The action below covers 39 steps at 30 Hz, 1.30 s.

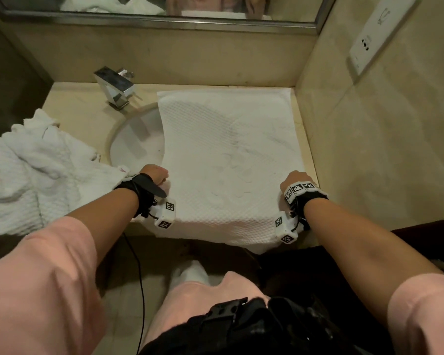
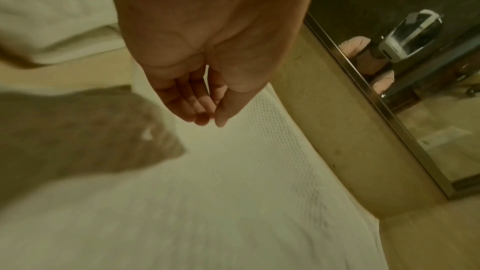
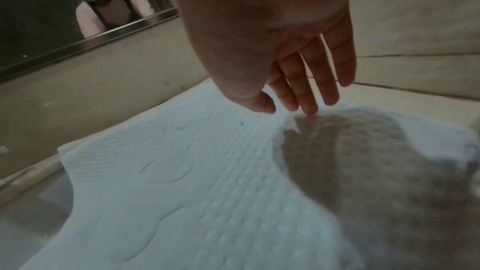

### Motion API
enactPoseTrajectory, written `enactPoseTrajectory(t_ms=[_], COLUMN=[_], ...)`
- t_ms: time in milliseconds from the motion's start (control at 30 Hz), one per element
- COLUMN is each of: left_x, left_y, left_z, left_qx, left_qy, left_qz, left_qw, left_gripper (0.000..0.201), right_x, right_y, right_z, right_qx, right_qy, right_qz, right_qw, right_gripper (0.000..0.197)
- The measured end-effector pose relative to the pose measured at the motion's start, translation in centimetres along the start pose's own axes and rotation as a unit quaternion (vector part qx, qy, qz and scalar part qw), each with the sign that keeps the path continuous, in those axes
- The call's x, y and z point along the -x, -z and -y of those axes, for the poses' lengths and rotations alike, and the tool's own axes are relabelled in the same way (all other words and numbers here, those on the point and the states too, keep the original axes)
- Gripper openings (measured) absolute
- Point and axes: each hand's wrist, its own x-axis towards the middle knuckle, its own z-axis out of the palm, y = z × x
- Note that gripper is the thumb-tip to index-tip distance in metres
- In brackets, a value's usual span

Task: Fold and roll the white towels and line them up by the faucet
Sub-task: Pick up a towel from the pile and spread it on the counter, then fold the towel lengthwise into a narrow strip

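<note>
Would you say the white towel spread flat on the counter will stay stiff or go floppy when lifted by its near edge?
Probably floppy: the flat towel already droops over the counter edge. Likely light, since it looks thin. Unlikely to slip; its weave looks textured.

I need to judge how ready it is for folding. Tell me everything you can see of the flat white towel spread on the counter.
The flat white towel looks like thin cotton with a fine waffle weave and a faint embossed pattern. It lies spread flat and smooth on the beige counter, its left edge overhanging the sink, its near end draped over the counter's front. The left hand and right hand hover at its near sides, fingers extended; contact is unclear.
</note>
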Motion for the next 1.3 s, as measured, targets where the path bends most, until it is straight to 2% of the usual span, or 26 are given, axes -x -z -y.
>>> enactPoseTrajectory(t_ms=[67, 267, 400, 533, 733, 867, 1000, 1133, 1300], left_x=[-1.6, -7.3, -10.6, -13.3, -17.4, -19.6, -21.1, -21.8, -23.0], left_y=[0.9, 3.2, 3.7, 3.6, 3.5, 3.5, 3.2, 3.0, 3.7], left_z=[-1.3, -4.0, -4.4, -4.8, -5.3, -5.3, -5.1, -5.3, -6.6], left_qx=[0.012, -0.015, -0.048, -0.048, 0.020, 0.061, 0.050, 0.067, 0.055], left_qy=[0.002, 0.027, 0.045, 0.061, 0.091, 0.099, 0.112, 0.112, 0.085], left_qz=[-0.005, 0.015, 0.063, 0.094, 0.131, 0.115, 0.111, 0.127, 0.129], left_qw=[1.000, 0.999, 0.996, 0.993, 0.987, 0.987, 0.986, 0.983, 0.987], left_gripper=[0.035, 0.043, 0.046, 0.044, 0.042, 0.046, 0.052, 0.051, 0.046], right_x=[-1.6, -9.0, -11.2, -12.4, -13.6, -14.1, -13.9, -12.6, -10.4], right_y=[0.1, -0.1, 0.3, 0.3, 0.2, 0.3, 0.5, -0.2, -0.9], right_z=[0.7, 4.0, 6.6, 8.1, 8.7, 9.0, 10.6, 13.8, 20.2], right_qx=[0.001, 0.014, 0.020, -0.002, -0.048, -0.082, -0.118, -0.143, -0.080], right_qy=[-0.003, 0.091, 0.100, 0.038, -0.050, -0.078, -0.085, -0.005, 0.140], right_qz=[-0.034, -0.015, -0.002, 0.025, -0.006, -0.019, -0.064, -0.127, -0.087], right_qw=[0.999, 0.996, 0.995, 0.999, 0.998, 0.993, 0.987, 0.981, 0.983], right_gripper=[0.012, 0.055, 0.066, 0.069, 0.073, 0.072, 0.063, 0.043, 0.024])
